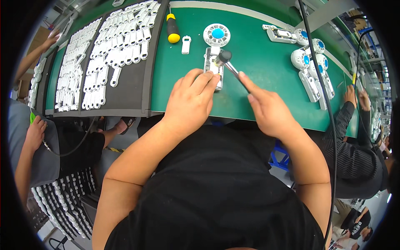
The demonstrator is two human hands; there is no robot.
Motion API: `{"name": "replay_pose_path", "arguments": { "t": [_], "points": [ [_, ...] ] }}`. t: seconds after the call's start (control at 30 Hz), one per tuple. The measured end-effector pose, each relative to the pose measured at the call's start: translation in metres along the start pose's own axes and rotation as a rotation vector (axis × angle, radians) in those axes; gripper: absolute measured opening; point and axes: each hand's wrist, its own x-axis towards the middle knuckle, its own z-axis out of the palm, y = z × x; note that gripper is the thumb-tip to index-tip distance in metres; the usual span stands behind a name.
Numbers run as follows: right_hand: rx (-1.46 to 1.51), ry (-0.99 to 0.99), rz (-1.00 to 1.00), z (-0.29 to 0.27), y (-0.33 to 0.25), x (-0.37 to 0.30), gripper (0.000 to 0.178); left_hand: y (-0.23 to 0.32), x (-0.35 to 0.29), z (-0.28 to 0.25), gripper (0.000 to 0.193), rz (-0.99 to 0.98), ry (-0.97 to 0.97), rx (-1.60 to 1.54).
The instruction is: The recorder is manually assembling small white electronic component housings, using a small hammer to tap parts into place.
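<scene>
A white handheld fan with a round vented head and a blue centre lies on the green bench top. Its handle is open, with inner parts showing, and points toward me. My left hand holds the handle down, fingers closed together over its lower part. In my right hand is a small mallet with a dark round head and a metal shaft. The mallet head is over the upper end of the fan handle; whether it touches cannot be made out. Beyond my left hand lies a loose white handle cover.
A yellow-and-black screwdriver lies at the far left of the bench. Left of it, a dark tray carries rows of white covers. Several more fans lie to the right. A black cable hangs there. Co-workers sit on both sides.
</scene>
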Motion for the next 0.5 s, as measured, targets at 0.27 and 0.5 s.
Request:
{"name": "replay_pose_path", "arguments": {
  "t": [0.27, 0.5],
  "points": [
    [0.092, 0.223, -0.105, -0.013, 0.004, -0.006, 0.059, -0.01, 0.002, -0.005, 0.048, -0.012, 0.003, -0.134],
    [0.167, 0.173, 0.269, -0.017, 0.036, -0.005, 0.058, -0.013, 0.015, -0.005, 0.054, -0.13, -0.015, -0.236]
  ]
}}
